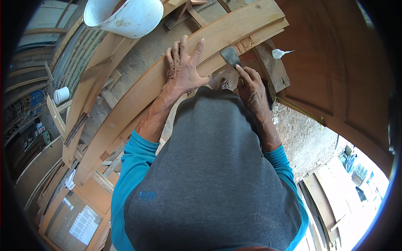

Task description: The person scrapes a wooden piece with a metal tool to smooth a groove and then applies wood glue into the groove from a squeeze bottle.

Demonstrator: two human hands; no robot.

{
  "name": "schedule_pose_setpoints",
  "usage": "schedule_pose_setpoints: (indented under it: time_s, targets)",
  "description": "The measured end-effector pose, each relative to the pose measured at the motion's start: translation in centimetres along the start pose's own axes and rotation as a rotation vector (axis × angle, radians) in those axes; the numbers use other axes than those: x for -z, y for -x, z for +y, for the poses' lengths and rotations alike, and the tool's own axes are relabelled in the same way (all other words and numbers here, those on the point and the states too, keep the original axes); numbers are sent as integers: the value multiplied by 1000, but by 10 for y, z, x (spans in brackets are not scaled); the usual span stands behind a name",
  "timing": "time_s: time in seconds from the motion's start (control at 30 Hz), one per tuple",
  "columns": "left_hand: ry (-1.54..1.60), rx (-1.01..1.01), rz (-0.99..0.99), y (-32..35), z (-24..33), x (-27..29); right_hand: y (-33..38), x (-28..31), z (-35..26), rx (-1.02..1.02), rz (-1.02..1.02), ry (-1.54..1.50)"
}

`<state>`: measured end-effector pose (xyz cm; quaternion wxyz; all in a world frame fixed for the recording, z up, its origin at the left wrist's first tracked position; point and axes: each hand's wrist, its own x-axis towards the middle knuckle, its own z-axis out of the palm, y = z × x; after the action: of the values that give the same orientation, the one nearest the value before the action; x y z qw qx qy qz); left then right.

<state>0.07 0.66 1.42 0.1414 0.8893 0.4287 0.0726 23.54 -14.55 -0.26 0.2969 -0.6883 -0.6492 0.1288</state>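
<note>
A long wooden board (140,90) runs from the lower left to the upper right in front of me. My left hand (182,65) rests on it with the fingers spread. In my right hand (252,88) is a putty knife (230,55), its wide grey blade pointing up and to the left. The blade lies at the near edge of the wood, beside a rough brown patch (242,45) on a narrower strip. My fingers wrap round the handle and mostly hide it. Just right of the blade, a small white nozzle bottle (280,53) lies on a wooden piece.
A white bucket (138,19) stands on wood at the upper left, with a smaller white tub (61,95) farther left. A large brown wooden panel (335,62) fills the right side. Several planks and offcuts lie around, and a papered panel (86,224) is at the lower left.
</note>
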Motion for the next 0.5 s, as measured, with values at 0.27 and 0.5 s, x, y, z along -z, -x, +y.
schedule_pose_setpoints:
  time_s: [0.27, 0.5]
  targets:
    - [8, 1, -7, -1, 1, 1, -5, 6, 15, 87, 35, 112]
    - [0, 2, -20, 0, 1, 3, -13, 13, 24, 94, 51, 141]
